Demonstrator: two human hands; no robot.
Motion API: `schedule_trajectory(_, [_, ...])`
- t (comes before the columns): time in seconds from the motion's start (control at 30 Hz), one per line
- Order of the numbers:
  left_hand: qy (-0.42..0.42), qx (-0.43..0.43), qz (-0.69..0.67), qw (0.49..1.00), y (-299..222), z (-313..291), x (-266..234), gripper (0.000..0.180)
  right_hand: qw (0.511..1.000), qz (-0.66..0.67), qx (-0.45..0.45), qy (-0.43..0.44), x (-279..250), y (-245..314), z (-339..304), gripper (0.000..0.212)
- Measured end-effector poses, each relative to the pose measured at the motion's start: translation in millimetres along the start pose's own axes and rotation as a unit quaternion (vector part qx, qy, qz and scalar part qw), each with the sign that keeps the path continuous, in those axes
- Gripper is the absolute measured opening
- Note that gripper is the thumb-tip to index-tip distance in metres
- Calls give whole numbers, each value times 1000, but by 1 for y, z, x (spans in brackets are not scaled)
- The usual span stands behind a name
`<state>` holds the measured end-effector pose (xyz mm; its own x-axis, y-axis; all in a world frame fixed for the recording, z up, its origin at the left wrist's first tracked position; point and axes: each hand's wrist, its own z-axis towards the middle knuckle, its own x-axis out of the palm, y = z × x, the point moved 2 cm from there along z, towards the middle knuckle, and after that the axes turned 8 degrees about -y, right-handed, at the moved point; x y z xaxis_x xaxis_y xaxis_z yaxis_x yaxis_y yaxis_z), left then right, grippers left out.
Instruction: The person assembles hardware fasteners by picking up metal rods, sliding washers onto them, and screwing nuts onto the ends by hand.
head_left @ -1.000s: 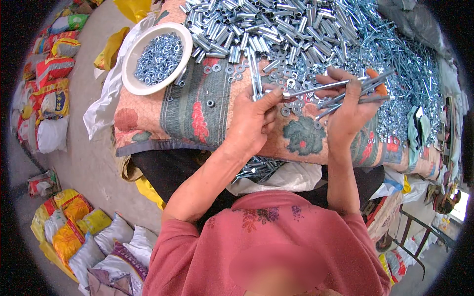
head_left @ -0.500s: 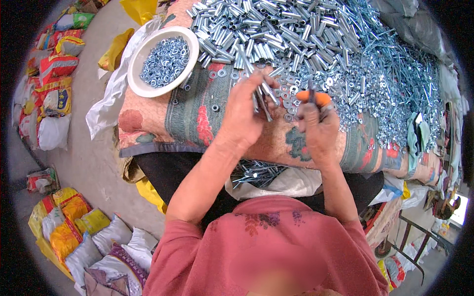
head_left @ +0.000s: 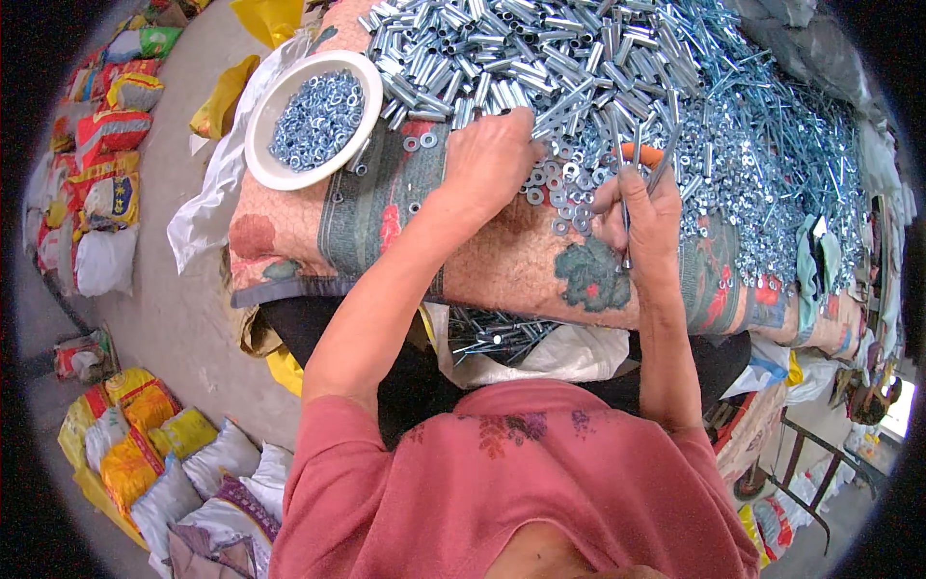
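Single head fisheye, looking steeply down, close over cloth-covered table (head_left: 386,227).

One white round bowl (head_left: 313,118), full of small zinc-plated nuts, too many to count. One heap of short silver metal sleeves (head_left: 521,48), uncountable. One spread of flat silver washers (head_left: 564,198), dozens. One pile of long thin silver bolts (head_left: 772,125), uncountable. Two hands: left (head_left: 489,159), right (head_left: 637,217).

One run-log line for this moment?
left hand: reaching into metal sleeves | right hand: gripping long bolts upright | washers: between hands | white bowl: holds nuts
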<state>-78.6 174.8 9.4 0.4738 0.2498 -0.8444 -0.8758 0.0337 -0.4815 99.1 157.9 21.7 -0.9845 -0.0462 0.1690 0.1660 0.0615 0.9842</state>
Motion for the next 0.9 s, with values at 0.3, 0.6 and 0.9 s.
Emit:
schedule_trajectory(0.3, [129, -308, -649, 684, -4, -17, -11, 8, 987, -99, 44, 119, -1, -2, -22, 24])
schedule_trajectory(0.6, [131, -291, -736, 597, -18, -42, -3, 16, 987, -84, 52, 128, 5, 3, -21, 24])
schedule_trajectory(0.9, [114, -291, -740, 595, -23, -46, -7, 13, 985, -116, 48, 115, 5, 10, -26, 24])
